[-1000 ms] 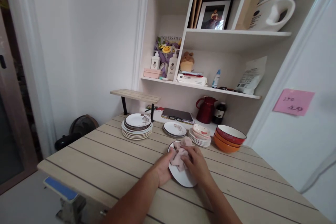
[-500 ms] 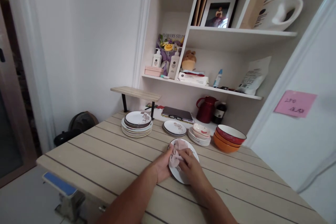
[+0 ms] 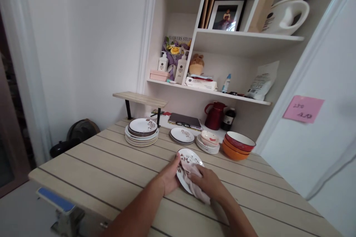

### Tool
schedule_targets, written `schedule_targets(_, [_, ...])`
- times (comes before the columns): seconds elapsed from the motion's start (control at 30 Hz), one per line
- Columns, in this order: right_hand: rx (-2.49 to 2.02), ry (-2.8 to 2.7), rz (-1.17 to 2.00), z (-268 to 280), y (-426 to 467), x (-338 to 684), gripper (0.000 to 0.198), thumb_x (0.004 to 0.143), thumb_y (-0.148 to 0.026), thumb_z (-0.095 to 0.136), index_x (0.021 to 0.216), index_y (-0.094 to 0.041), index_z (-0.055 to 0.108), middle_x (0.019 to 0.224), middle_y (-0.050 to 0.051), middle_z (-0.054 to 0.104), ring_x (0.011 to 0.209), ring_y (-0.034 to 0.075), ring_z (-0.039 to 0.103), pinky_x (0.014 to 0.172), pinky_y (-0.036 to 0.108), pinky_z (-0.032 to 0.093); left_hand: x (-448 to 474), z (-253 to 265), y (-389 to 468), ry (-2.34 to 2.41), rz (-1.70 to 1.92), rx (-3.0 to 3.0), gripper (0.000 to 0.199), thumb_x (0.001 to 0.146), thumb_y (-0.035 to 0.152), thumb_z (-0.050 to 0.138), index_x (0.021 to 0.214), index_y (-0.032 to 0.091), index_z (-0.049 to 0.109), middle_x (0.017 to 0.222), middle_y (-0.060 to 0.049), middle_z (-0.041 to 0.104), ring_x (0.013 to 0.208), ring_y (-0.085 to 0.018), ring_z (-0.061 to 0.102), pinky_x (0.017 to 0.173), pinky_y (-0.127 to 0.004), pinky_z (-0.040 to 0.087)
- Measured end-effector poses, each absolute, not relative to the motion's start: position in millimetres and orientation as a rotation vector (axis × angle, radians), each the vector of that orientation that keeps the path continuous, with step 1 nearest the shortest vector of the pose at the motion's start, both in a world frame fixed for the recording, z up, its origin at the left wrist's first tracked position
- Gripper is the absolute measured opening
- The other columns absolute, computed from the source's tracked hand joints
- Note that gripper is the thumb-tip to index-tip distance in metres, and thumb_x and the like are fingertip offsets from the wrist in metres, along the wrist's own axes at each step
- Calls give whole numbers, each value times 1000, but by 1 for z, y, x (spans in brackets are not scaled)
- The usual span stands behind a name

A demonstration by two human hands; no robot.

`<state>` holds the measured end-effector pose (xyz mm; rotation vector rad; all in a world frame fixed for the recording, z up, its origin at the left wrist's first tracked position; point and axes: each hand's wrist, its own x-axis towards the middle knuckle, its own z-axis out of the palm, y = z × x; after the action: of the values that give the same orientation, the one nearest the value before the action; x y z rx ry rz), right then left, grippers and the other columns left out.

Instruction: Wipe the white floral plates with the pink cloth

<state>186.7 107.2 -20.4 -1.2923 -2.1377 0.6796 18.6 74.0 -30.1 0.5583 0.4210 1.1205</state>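
Observation:
A white plate [image 3: 190, 154] with a dark flower pattern is tilted up above the table in front of me. My left hand [image 3: 171, 178] grips its left edge, thumb on the upper face and the other fingers out of sight beneath. Across the plate's face lies a crumpled pale pink cloth [image 3: 196, 185], its lower end hanging past the near rim. My right hand [image 3: 208, 182] is closed on the cloth and presses it against the plate; some of its fingertips are hidden.
On the slatted table [image 3: 111, 177] stand a tall plate stack [image 3: 141, 139], a short plate stack [image 3: 182, 135], small dishes [image 3: 208, 144] and nested bowls [image 3: 238, 145]. Behind are a red jug [image 3: 214, 116], a dark bottle [image 3: 228, 118] and a raised wooden shelf [image 3: 140, 99].
The cloth was bunched between both hands over the plate; now it is spread lower and to the right under my right hand. More of the plate's flower pattern shows.

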Motion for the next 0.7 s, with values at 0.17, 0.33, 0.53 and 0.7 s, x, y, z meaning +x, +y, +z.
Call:
schedule_targets(0.17, [-1007,-2163,607,-22,102,166,43,77,-34,59,118,-23,60,114,8,63,105,26,56,90,36,42,18,-27,73,423,1084,629,61,86,61,44,118,12,62,108,-14,70,107,-24,63,96,-35,43])
schedule_targets(0.33, [-997,-2181,310,-21,111,160,47,80,-23,49,126,-24,56,111,9,57,103,23,55,91,35,43,21,-29,75,449,1105,654,58,85,61,46,113,13,63,99,-13,73,96,-24,67,93,-36,45])
schedule_targets(0.53, [-1422,-2122,151,-10,113,170,42,86,-35,43,124,-22,53,113,12,61,100,25,57,77,33,43,22,-37,76,564,1138,642,50,85,51,54,113,11,62,92,-13,73,85,-22,69,88,-34,47])
schedule_targets(0.7, [-1515,-2309,415,2,94,178,27,85,-40,43,89,-21,62,83,7,68,75,22,59,64,30,38,20,-40,77,564,1121,640,49,86,51,53,114,12,62,100,-13,72,95,-23,67,92,-35,46])
